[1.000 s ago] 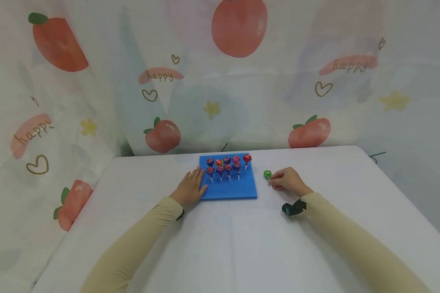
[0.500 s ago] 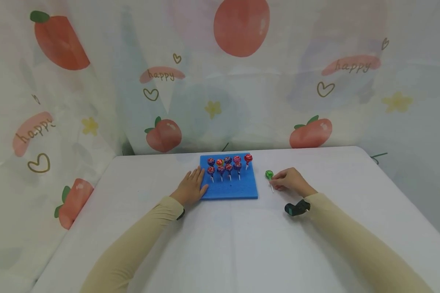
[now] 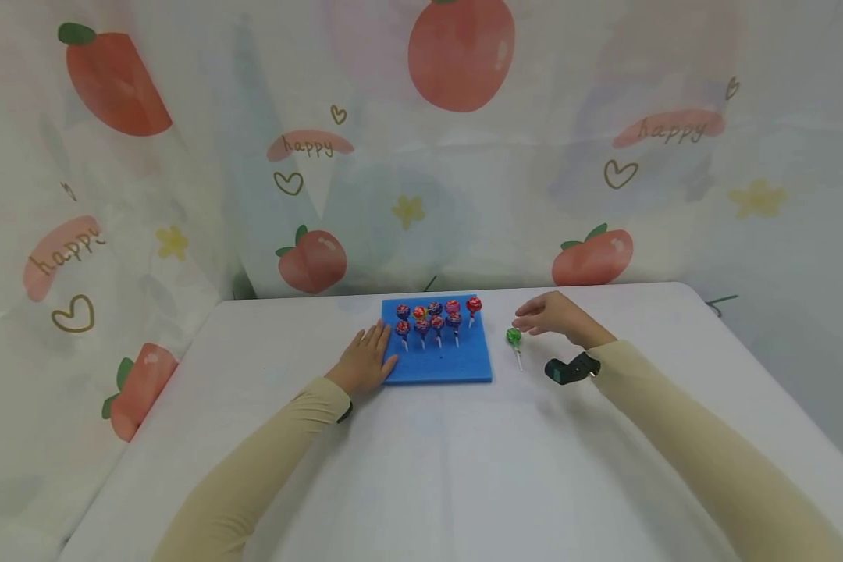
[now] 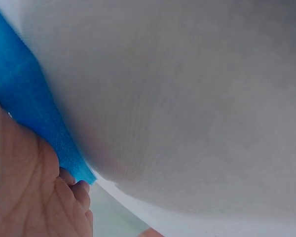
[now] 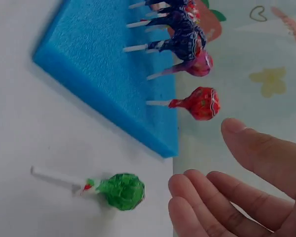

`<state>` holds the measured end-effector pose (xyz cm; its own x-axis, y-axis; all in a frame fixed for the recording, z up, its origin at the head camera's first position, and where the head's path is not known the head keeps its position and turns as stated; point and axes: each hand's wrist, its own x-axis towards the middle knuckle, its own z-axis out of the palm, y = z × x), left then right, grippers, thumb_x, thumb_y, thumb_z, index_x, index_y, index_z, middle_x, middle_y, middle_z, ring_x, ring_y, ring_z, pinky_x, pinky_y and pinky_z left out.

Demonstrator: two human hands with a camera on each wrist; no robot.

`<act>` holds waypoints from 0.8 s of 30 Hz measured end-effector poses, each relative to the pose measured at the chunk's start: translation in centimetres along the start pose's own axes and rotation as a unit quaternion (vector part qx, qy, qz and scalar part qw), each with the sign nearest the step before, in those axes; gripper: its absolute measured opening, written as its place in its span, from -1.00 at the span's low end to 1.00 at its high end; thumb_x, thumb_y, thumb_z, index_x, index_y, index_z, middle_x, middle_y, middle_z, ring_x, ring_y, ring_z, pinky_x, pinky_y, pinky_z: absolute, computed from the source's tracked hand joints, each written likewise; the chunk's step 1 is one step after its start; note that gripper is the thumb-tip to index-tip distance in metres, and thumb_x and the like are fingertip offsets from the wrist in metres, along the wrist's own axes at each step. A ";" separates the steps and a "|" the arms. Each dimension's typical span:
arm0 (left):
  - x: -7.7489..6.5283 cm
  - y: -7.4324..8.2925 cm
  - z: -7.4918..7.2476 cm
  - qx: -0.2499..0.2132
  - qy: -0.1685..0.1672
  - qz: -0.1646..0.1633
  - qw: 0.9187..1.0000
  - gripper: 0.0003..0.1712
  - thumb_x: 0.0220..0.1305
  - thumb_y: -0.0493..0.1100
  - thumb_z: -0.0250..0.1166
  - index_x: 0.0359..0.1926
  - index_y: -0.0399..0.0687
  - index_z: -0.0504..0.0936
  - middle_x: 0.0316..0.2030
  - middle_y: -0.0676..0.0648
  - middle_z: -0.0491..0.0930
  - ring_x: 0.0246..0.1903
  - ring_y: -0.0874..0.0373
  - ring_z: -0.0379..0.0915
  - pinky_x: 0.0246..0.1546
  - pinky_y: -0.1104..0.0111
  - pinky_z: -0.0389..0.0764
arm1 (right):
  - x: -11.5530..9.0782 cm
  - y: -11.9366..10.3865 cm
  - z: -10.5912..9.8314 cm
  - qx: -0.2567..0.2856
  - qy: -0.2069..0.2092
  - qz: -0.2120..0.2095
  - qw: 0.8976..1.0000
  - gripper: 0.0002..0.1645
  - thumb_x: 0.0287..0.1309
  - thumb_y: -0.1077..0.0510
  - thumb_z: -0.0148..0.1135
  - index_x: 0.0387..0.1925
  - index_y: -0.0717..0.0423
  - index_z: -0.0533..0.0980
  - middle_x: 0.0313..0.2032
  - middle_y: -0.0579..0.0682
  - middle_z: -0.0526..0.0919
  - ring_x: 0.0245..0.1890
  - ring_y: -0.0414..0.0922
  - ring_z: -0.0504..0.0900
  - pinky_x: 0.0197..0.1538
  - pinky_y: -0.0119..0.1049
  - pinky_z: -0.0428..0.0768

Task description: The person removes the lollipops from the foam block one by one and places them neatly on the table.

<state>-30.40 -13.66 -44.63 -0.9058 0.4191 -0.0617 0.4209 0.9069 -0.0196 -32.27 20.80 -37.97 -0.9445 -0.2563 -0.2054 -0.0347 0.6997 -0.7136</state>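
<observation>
My left hand (image 3: pixel 361 361) lies flat at the left edge of a blue foam board (image 3: pixel 457 363), with its fingers straight along the edge. In the left wrist view the palm (image 4: pixel 24 182) is beside the board's blue side. Several wrapped lollipops (image 5: pixel 185 44) stand upright in the board by their sticks. One of them, a red lollipop (image 5: pixel 204 103), stands at the back right corner. To the right of the board a green lollipop (image 5: pixel 124 191) lies on the table. My right hand (image 3: pixel 555 316) is raised just behind it, fingers loosely bent and holding nothing.
A white cloth covers the table (image 3: pixel 421 468). Behind it hangs a curtain (image 3: pixel 492 195) printed with peaches and "happy". A dark wrist camera (image 3: pixel 570 369) sticks out from the right sleeve.
My right hand has let go of the green lollipop and moved up and back from it. The lollipop stays beside the board. My left hand has not moved.
</observation>
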 end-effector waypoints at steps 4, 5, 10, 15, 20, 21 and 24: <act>-0.1 -0.2 0.1 -0.003 -0.001 -0.004 1.000 -0.25 0.45 0.10 -0.15 0.42 -0.34 -0.01 0.43 -0.32 -0.02 0.43 -0.14 -0.06 0.43 0.05 0.01 | 1.2 -1.2 1.2 0.025 -0.002 -0.010 1.000 -0.34 0.21 0.03 0.20 0.21 0.38 0.34 0.09 0.31 0.54 0.11 0.16 0.54 0.22 0.02 0.44; 0.0 -0.3 0.1 -0.003 -0.001 -0.004 1.000 -0.25 0.45 0.10 -0.15 0.42 -0.34 -0.01 0.43 -0.31 -0.02 0.44 -0.14 -0.06 0.43 0.06 0.00 | 1.7 -1.3 1.7 0.034 0.000 -0.006 0.999 -0.33 0.22 0.03 0.19 0.23 0.36 0.31 0.11 0.30 0.52 0.13 0.16 0.52 0.24 0.02 0.42; 0.3 -0.4 0.6 -0.007 0.007 0.004 1.000 -0.26 0.45 0.08 -0.15 0.42 -0.35 0.00 0.43 -0.33 -0.01 0.43 -0.14 -0.04 0.43 0.06 0.00 | 3.5 -1.4 3.8 0.087 0.009 0.005 0.996 -0.32 0.25 0.09 0.16 0.29 0.34 0.23 0.21 0.31 0.43 0.24 0.17 0.42 0.28 0.00 0.38; 0.4 -0.4 0.9 -0.006 0.016 0.008 1.000 -0.27 0.45 0.08 -0.15 0.41 -0.35 0.03 0.42 -0.33 0.03 0.42 -0.14 -0.01 0.42 0.06 0.03 | 4.6 -1.7 5.4 0.119 0.022 0.019 0.993 -0.27 0.24 0.11 0.17 0.32 0.35 0.17 0.26 0.33 0.35 0.31 0.20 0.31 0.34 0.07 0.27; 0.4 -0.4 0.9 -0.003 0.020 0.009 1.000 -0.27 0.45 0.08 -0.14 0.41 -0.35 0.03 0.42 -0.33 0.03 0.42 -0.14 0.00 0.42 0.06 0.03 | 5.5 -1.7 6.3 0.133 0.032 0.029 0.990 -0.25 0.23 0.10 0.19 0.34 0.32 0.16 0.27 0.31 0.34 0.31 0.18 0.30 0.35 0.04 0.26; 0.4 -0.4 0.9 -0.002 0.020 0.009 1.000 -0.26 0.45 0.09 -0.14 0.41 -0.35 0.03 0.42 -0.33 0.03 0.42 -0.14 0.00 0.42 0.06 0.03 | 5.7 -1.6 6.5 0.138 0.032 0.029 0.990 -0.27 0.23 0.10 0.18 0.33 0.32 0.17 0.27 0.30 0.35 0.31 0.17 0.31 0.35 0.03 0.26; 0.4 -0.5 0.8 -0.003 0.017 0.006 1.000 -0.26 0.44 0.09 -0.14 0.41 -0.35 0.02 0.42 -0.32 0.02 0.42 -0.13 -0.01 0.42 0.06 0.03 | 6.4 -1.3 6.8 0.155 0.028 0.024 0.987 -0.33 0.23 0.16 0.18 0.32 0.28 0.22 0.25 0.27 0.39 0.30 0.13 0.34 0.34 -0.02 0.30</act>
<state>-30.92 -13.96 -45.46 -0.9015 0.4318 -0.0274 0.4323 0.9017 -0.0128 -35.99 13.69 -42.93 -0.9596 -0.1837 -0.2129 0.1046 0.4696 -0.8767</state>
